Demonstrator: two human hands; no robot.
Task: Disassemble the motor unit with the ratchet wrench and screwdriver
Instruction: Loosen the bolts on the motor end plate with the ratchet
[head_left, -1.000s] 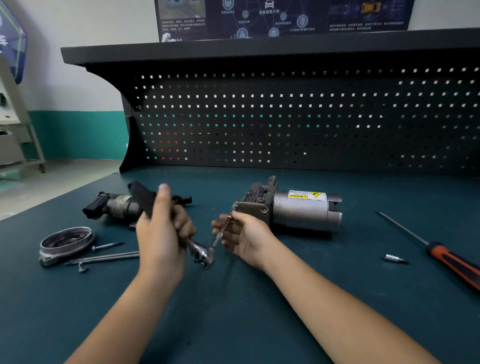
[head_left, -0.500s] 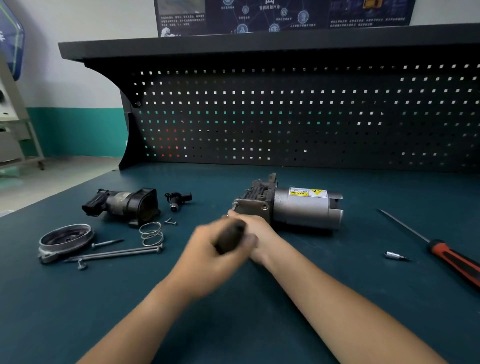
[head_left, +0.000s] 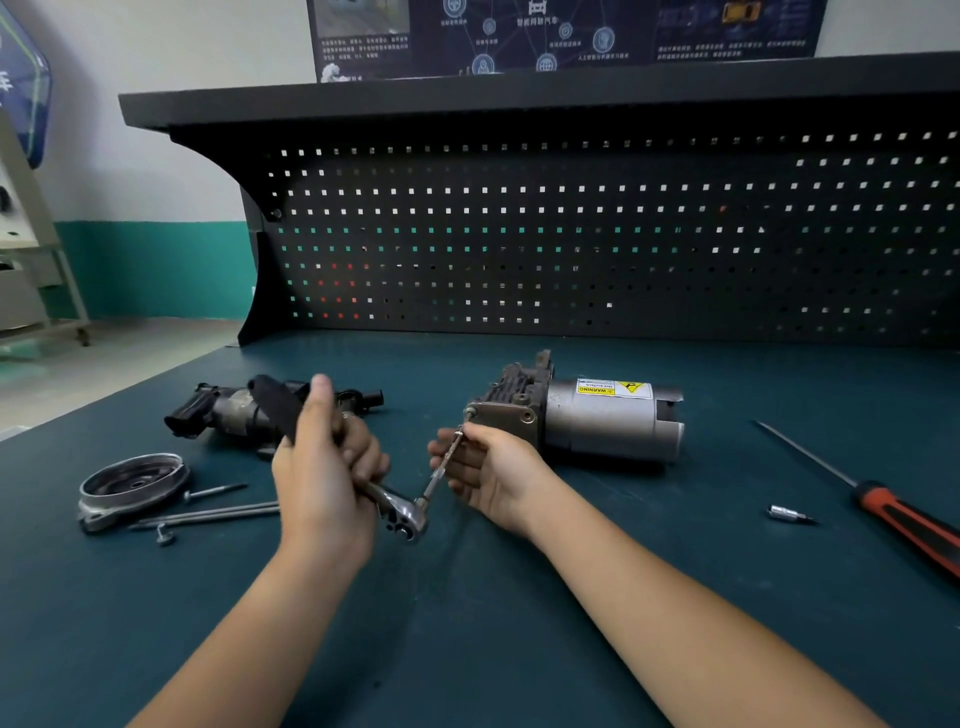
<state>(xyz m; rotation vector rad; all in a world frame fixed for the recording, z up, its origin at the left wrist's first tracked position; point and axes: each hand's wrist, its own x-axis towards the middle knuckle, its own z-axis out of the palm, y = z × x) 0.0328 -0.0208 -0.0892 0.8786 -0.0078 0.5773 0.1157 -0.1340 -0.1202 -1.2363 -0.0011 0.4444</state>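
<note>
On your worktop (head_left: 467, 649): motor unit (head_left: 597, 415) centre-right; ratchet wrench (head_left: 408, 517) just before its left end; screwdriver (head_left: 883, 504) far right, socket bit (head_left: 787, 514) between it and the motor unit. To your left: housing part (head_left: 223, 413) at back, round cover (head_left: 130, 483) before it, long bolts (head_left: 208, 514) beside the cover. Behind all: pegboard (head_left: 571, 234).

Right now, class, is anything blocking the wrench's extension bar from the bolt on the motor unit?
Nothing visible. The extension bar reaches the bolt on the motor unit; only the right hand steadies it.

- The left hand (head_left: 327, 467) is closed round the ratchet wrench (head_left: 406, 517) handle, left of the motor unit (head_left: 597, 421).
- The right hand (head_left: 493, 470) is pinched on the wrench's shaft, just in front of the motor unit.
</note>
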